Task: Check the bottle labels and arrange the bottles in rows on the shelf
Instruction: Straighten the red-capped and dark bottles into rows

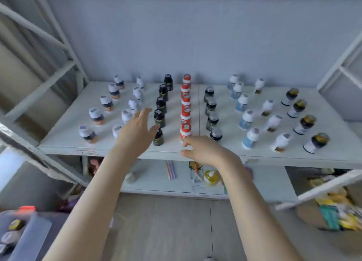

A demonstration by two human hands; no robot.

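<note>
A white shelf (64, 137) carries several rows of small bottles running front to back. A row of black bottles (161, 104) and a row of red-and-white bottles (185, 108) stand in the middle. My left hand (137, 131) hovers open, fingers spread, just left of the front black bottle (158, 138), holding nothing. My right hand (203, 150) hangs at the shelf's front edge with loosely curled fingers, just before the front red bottle (184, 133), holding nothing. White-capped bottles (106, 104) fill the left rows; blue-labelled (247, 119) and dark-capped bottles (305, 123) fill the right.
A lower shelf (156, 182) holds pens, a yellow object and papers. Slanted white frame bars (35, 96) flank both sides. A grey bin (23, 233) with more bottles sits at the bottom left. A box of packets (337, 209) stands at the bottom right on the wooden floor.
</note>
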